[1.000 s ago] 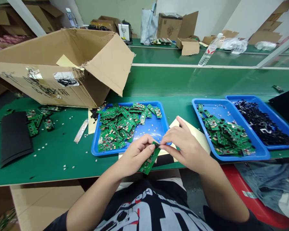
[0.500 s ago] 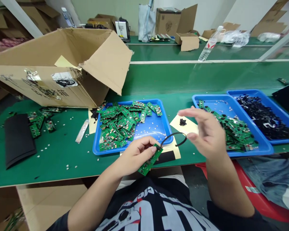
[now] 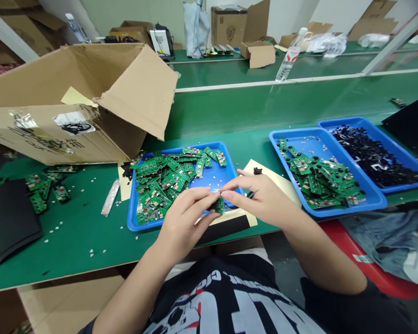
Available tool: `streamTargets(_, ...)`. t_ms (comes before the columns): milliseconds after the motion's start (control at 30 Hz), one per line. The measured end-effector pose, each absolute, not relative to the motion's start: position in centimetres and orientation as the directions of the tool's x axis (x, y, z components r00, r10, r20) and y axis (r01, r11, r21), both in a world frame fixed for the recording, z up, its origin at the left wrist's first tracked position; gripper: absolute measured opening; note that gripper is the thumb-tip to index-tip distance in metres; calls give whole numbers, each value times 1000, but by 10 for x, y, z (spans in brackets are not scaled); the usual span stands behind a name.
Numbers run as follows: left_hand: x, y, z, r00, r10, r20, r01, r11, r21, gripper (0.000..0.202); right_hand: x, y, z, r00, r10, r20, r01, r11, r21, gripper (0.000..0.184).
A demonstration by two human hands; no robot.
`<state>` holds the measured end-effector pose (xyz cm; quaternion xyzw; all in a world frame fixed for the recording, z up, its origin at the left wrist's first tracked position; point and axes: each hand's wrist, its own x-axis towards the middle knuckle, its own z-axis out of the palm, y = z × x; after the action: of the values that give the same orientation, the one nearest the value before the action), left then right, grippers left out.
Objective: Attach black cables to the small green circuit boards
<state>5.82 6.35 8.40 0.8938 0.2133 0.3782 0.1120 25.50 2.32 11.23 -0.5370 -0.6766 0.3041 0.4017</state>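
My left hand [image 3: 184, 218] pinches a small green circuit board [image 3: 217, 205] at the near edge of the green table. My right hand [image 3: 261, 197] meets it from the right, thumb and forefinger pinched at the board's top; what they grip is too small to make out. Just behind the hands lies a blue tray [image 3: 226, 178] piled with green boards on its left side. A tan backing sheet [image 3: 282, 183] with a small black piece [image 3: 257, 171] on it lies under my right hand.
An open cardboard box [image 3: 76, 102] lies on its side at the left. Two blue trays stand at the right, one [image 3: 372, 204] with finished green boards, one [image 3: 409, 162] with black parts. Loose boards [image 3: 43, 188] and a black sheet [image 3: 12, 220] lie far left. A plastic bottle [image 3: 289, 58] stands behind.
My right hand, raised and open over the tan sheet with a black strip trailing, has come back left to the board. My left hand has turned the board so less of it shows.
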Motion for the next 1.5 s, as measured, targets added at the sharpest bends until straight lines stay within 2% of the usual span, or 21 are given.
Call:
streamTargets(67,59,64,81,563,486,669,343,-873,346,29,249,22,107,-128,988,88,368,130,-921,18)
streamTargets(167,59,64,79,480,479,735,380,-868,318,26,243,18,100,-182,981,-65,75,-52,-996,17)
streamTargets(300,60,65,78,404,429,808,391,-879,272,27,236,14,94,-190,973,-129,-187,-164,-969,17)
streamTargets(467,60,67,77,306,389,869,391,-884,258,28,230,13,88,-182,968,-174,-358,-230,-905,9)
streamTargets(600,59,68,78,293,389,874,393,-882,261,25,226,13,88,-154,973,-171,-360,-217,-908,15)
streamTargets(800,59,66,79,281,415,865,324,-890,321,24,223,17,97,-66,987,-144,-190,-154,-970,17)
streamTargets(967,58,66,77,312,439,843,249,-894,373,27,230,19,100,-109,987,-119,-226,-142,-964,14)
streamTargets(1067,59,66,77,317,438,842,229,-896,380,29,233,18,103,-107,986,-127,-191,-146,-971,12)
streamTargets(1500,61,68,76,318,398,860,204,-915,347,26,232,19,104,-138,973,-185,-157,-206,-966,14)
